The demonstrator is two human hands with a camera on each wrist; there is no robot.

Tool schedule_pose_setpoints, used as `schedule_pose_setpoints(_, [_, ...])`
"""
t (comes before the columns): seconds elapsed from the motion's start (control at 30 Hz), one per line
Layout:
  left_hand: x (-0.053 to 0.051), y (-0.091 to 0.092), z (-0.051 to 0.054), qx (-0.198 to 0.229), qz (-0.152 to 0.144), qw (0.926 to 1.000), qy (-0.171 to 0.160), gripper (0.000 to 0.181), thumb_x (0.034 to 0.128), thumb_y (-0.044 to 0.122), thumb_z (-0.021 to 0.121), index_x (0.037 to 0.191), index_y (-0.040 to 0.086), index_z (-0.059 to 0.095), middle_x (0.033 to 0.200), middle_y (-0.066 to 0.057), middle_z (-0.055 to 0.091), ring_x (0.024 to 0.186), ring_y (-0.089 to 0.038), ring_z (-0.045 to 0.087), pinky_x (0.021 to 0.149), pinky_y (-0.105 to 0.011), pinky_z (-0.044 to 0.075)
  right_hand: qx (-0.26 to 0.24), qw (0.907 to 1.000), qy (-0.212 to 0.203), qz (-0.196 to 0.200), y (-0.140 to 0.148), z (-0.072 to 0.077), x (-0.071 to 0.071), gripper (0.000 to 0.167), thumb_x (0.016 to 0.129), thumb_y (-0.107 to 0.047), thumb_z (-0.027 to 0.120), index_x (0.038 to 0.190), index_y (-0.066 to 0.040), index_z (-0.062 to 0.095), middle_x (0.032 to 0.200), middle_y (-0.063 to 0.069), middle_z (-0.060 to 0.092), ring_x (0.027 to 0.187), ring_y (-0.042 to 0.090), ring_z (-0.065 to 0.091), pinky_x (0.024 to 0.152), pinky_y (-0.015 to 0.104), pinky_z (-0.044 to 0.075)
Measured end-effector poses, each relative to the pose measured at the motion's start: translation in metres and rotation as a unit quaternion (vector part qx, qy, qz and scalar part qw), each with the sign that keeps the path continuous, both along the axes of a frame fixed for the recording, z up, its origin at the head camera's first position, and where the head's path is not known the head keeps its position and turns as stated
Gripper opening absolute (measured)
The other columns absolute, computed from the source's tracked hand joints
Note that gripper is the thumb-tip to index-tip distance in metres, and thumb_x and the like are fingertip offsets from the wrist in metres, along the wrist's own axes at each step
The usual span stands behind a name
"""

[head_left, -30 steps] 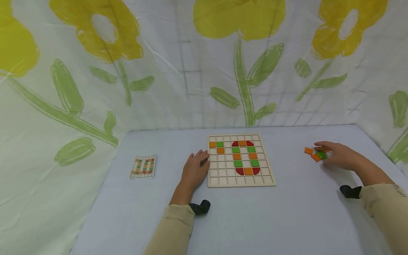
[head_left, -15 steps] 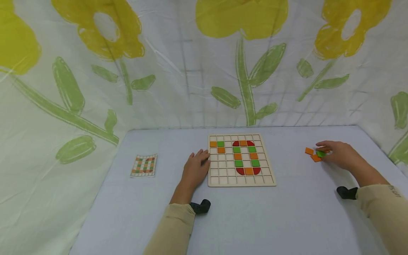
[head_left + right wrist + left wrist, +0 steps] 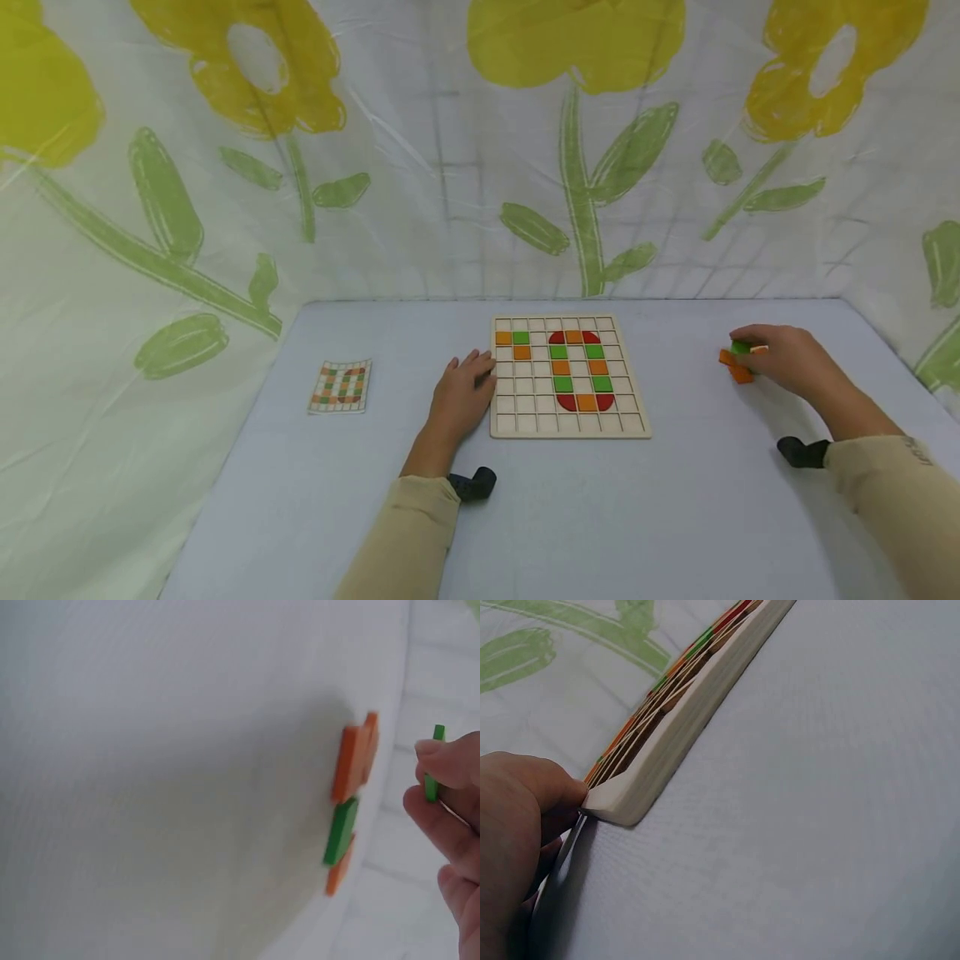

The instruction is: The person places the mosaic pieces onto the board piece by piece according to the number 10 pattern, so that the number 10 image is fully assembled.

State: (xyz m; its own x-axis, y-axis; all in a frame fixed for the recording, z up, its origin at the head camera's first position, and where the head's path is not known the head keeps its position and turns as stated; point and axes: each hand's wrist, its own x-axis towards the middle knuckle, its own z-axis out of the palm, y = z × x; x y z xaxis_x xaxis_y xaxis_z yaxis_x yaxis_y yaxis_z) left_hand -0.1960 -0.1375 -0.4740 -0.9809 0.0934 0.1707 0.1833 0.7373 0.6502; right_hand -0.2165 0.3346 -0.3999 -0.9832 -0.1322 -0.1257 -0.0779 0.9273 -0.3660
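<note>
My right hand (image 3: 793, 358) pinches a green square tile (image 3: 430, 787) between thumb and fingers, raised off the table. Beside it lie loose tiles: orange tiles (image 3: 348, 766) and another green tile (image 3: 342, 829), low in the right wrist view. My left hand (image 3: 462, 396) lies along the left edge of a wooden grid board (image 3: 525, 423), its thumb touching the board's corner in the left wrist view. On the board, red, orange and green tiles form an oval ring (image 3: 561, 384). Two orange tiles and a green tile (image 3: 521, 337) sit at its upper left.
A small pattern card (image 3: 340, 387) with a coloured grid lies left of the board on the white table (image 3: 675, 517). Behind the table hangs a white cloth (image 3: 405, 225) printed with yellow flowers.
My right hand has lifted a green tile from the loose pile and shifted slightly left. The left hand stays at the board's edge, and the board's tiles are unchanged.
</note>
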Motion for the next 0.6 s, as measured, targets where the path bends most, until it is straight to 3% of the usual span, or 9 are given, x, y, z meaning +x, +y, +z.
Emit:
schedule_pose_setpoints(0.23, [-0.001,0.000,0.000,-0.001,0.000,1.0000,-0.002,0.034,0.0979,0.023,0.060,0.131,0.013,0.065,0.143,0.003,0.056,0.142,-0.015,0.042,0.125,-0.040,0.021,-0.012,0.9984,0.040,0.037,-0.039,0.010,-0.005,0.039,0.091,-0.015,0.067,0.127,-0.002,0.063,0.123,0.028,0.063,0.119,0.047,0.051,0.093,0.064,0.046])
schedule_pose_setpoints(0.4, [-0.001,-0.001,0.000,-0.004,0.001,1.0000,-0.003,0.034,0.0979,0.023,0.060,0.131,0.014,0.065,0.143,0.004,0.055,0.142,-0.015,0.041,0.125,-0.039,0.021,-0.031,0.9955,0.066,0.061,-0.077,0.019,-0.007,0.035,0.091,-0.012,0.066,0.126,-0.005,0.065,0.121,0.021,0.067,0.109,0.038,0.059,0.087,0.054,0.051])
schedule_pose_setpoints(0.6, [0.000,0.000,0.000,-0.002,0.002,1.0000,-0.002,0.034,0.0978,0.023,0.060,0.130,0.014,0.065,0.143,0.004,0.055,0.141,-0.016,0.042,0.125,-0.040,0.022,-0.072,0.9881,0.080,0.110,-0.131,0.022,-0.017,0.032,0.089,-0.009,0.070,0.120,-0.003,0.068,0.117,0.015,0.069,0.110,0.034,0.063,0.093,0.055,0.053])
